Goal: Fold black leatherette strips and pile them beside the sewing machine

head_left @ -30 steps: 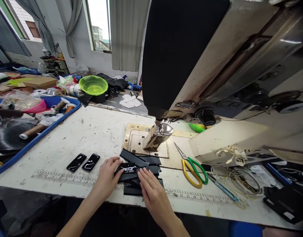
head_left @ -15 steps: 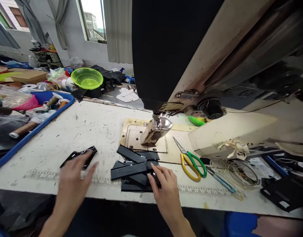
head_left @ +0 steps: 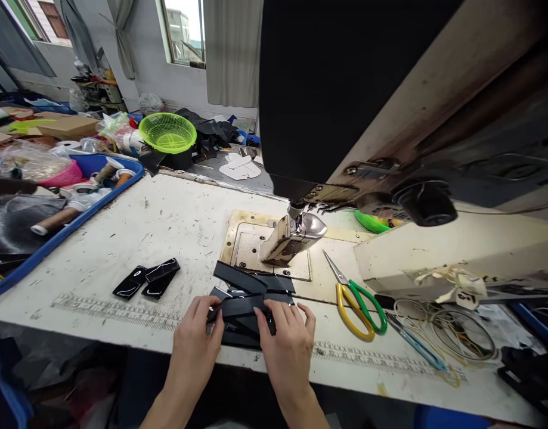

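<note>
1 blk strip (head_left: 242,305) pinched: L hand (head_left: 194,332) at left end, R hand (head_left: 288,335) at right end. 3 shiny blk bits (head_left: 130,283) lie left.

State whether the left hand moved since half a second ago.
Yes: left hand moved right along the ruler, from the glossy pieces to the black strips.

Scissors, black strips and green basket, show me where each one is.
Scissors (head_left: 345,282): head view, where the blades meet the handles.
Black strips (head_left: 240,306): head view, on the flat face of one strip in the pile.
Green basket (head_left: 167,143): head view, on its mesh wall.
</note>
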Demonstrator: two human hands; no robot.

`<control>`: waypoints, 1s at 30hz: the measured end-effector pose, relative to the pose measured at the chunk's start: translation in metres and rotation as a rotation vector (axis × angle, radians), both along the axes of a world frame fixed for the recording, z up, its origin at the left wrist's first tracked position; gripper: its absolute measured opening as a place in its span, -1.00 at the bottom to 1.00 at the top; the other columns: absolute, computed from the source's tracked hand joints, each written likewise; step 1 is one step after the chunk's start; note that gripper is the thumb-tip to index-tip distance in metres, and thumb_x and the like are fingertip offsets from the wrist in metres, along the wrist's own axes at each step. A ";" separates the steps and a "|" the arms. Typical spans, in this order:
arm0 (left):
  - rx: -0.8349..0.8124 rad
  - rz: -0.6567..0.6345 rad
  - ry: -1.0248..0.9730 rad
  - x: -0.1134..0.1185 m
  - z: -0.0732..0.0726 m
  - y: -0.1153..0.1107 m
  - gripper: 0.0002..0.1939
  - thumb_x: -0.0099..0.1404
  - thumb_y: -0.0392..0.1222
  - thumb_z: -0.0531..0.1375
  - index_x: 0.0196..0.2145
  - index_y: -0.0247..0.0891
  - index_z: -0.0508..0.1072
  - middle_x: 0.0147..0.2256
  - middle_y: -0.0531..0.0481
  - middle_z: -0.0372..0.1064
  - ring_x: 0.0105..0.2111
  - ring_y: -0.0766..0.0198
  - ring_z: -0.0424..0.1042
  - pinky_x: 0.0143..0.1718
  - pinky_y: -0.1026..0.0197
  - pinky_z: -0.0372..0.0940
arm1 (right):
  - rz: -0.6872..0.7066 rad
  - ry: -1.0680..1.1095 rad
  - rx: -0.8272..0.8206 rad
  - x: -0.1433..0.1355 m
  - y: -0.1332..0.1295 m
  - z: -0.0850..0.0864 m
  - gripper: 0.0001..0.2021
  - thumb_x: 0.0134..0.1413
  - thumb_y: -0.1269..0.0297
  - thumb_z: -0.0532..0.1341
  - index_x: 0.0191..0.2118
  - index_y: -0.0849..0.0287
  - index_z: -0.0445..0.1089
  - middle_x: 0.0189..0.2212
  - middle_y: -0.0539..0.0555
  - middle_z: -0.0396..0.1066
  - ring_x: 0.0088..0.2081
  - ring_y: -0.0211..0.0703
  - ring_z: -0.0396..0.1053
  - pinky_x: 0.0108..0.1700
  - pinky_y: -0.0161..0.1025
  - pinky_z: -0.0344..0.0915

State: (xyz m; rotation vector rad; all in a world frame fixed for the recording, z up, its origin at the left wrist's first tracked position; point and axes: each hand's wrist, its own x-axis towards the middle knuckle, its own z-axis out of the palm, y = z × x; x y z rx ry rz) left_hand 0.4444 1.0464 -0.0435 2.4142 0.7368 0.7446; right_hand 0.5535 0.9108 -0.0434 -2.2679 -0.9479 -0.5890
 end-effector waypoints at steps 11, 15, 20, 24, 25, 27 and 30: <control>0.196 -0.036 -0.082 0.007 -0.007 -0.013 -0.80 0.48 -0.26 0.04 -0.01 -0.20 0.38 -0.10 -0.14 0.54 -0.14 0.13 0.56 -0.15 0.10 0.49 | 0.266 0.061 0.137 -0.003 0.004 -0.008 -0.73 0.30 0.52 0.15 -0.01 0.10 0.48 -0.14 0.15 0.54 -0.12 -0.08 0.53 -0.02 -0.09 0.49; 0.321 -0.153 -0.067 0.003 -0.014 -0.016 -0.62 0.46 -0.37 0.05 0.17 -0.20 0.37 0.08 -0.15 0.48 0.02 0.09 0.51 0.02 0.02 0.47 | 0.467 0.067 0.079 0.010 0.000 -0.011 -0.63 0.30 0.56 0.11 0.12 0.14 0.45 0.07 0.20 0.50 0.08 -0.08 0.50 0.07 -0.18 0.53; 0.404 -0.231 -0.012 -0.008 -0.023 -0.012 -0.51 0.42 -0.47 0.01 0.25 -0.27 0.32 0.15 -0.16 0.43 0.13 0.05 0.44 0.08 0.01 0.46 | 0.605 0.046 -0.023 0.026 -0.009 -0.014 -0.50 0.36 0.58 0.05 0.34 0.14 0.23 0.13 0.19 0.47 0.18 -0.10 0.42 0.16 -0.16 0.48; 0.437 -0.262 0.019 -0.010 -0.028 -0.009 -0.42 0.41 -0.51 -0.03 0.34 -0.32 0.19 0.18 -0.19 0.40 0.18 0.06 0.40 0.09 0.04 0.47 | 0.642 0.040 -0.091 0.027 -0.012 -0.016 -0.44 0.37 0.58 0.05 0.41 0.15 0.09 0.22 0.20 0.37 0.25 -0.05 0.33 0.21 -0.10 0.44; 0.443 -0.270 0.024 -0.009 -0.028 -0.008 -0.40 0.41 -0.52 -0.03 0.36 -0.31 0.15 0.19 -0.18 0.39 0.19 0.07 0.39 0.10 0.05 0.47 | 0.644 0.039 -0.103 0.026 -0.013 -0.017 -0.43 0.37 0.59 0.04 0.42 0.14 0.06 0.23 0.19 0.36 0.26 -0.05 0.32 0.22 -0.09 0.44; 0.452 -0.281 0.034 -0.008 -0.029 -0.008 -0.36 0.41 -0.52 -0.04 0.40 -0.29 0.07 0.20 -0.16 0.38 0.21 0.08 0.37 0.11 0.05 0.46 | 0.642 0.036 -0.118 0.024 -0.012 -0.018 -0.42 0.38 0.58 0.02 0.43 0.13 0.01 0.25 0.17 0.34 0.26 -0.06 0.31 0.23 -0.08 0.43; 0.457 -0.280 0.048 -0.006 -0.029 -0.007 -0.34 0.41 -0.52 -0.03 0.41 -0.28 0.03 0.20 -0.16 0.38 0.20 0.07 0.38 0.11 0.03 0.47 | 0.627 0.037 -0.130 0.023 -0.011 -0.019 -0.43 0.38 0.58 0.03 0.43 0.18 0.02 0.25 0.17 0.34 0.26 -0.05 0.32 0.23 -0.08 0.44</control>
